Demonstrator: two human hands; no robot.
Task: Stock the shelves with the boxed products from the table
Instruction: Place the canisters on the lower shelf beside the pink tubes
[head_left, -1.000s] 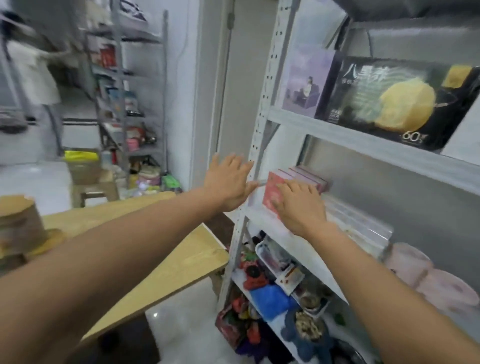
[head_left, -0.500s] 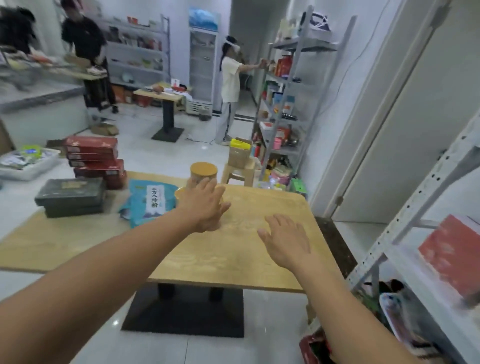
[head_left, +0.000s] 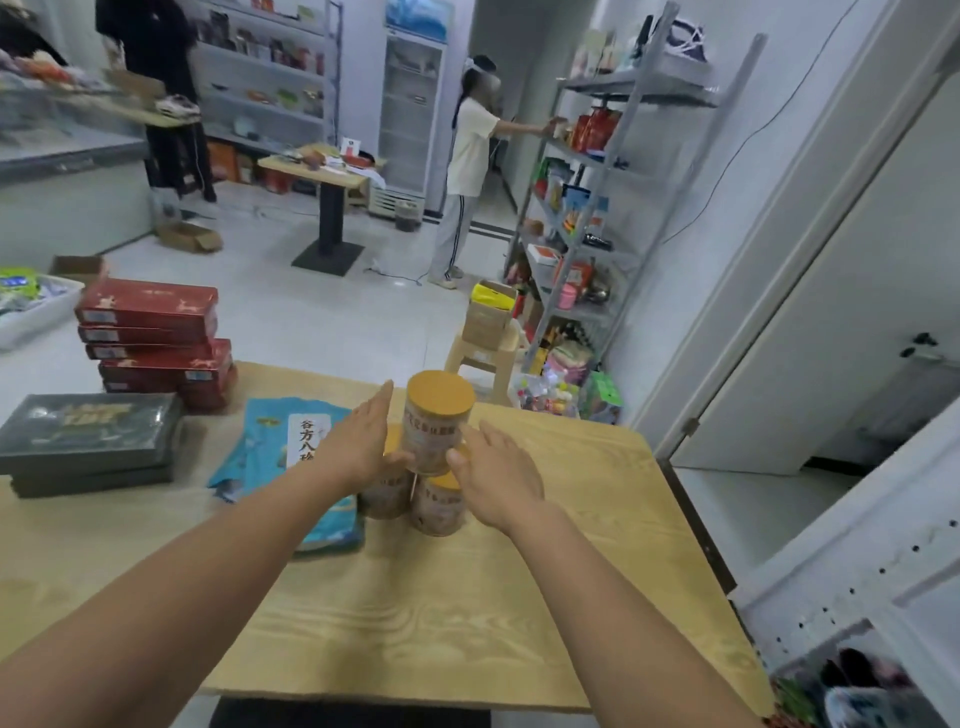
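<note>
Bench (head_left: 467, 623): flat rectangular top of pale wood grain; it carries three cans, a bag and two stacks of boxes
Cans: short cylinders with matte yellow lids and printed brown-beige labels; the top can (head_left: 439, 421) stands upright on the two lower cans (head_left: 436, 512), which stand side by side and touch
Left hand (head_left: 358, 447): at the left side of the top can; fingers straight and together, thumb at the can's bottom edge, nothing curled round it
Right hand (head_left: 498, 478): at the right side of the same can; fingers straight and relaxed, thumb touching the lower wall; whether the palm touches, cannot tell
Teal bag (head_left: 270, 457): glossy flat pouch with a white label strip; it lies left of the cans, partly under the left forearm
Red boxes (head_left: 156, 338): flat rectangular cartons stacked several high, slightly askew, at the bench's far left
Dark boxes (head_left: 88, 441): two wide flat grey-black cartons, stacked just in front of the red ones
White tray (head_left: 47, 317): plastic, beyond the bench at left; holds green and blue packets
Cardboard box (head_left: 485, 322): open, on a beige plastic stool (head_left: 483, 358); something yellow inside
Near shelf (head_left: 857, 561): white perforated metal, just right of the bench; blurred goods on its bottom level
</note>
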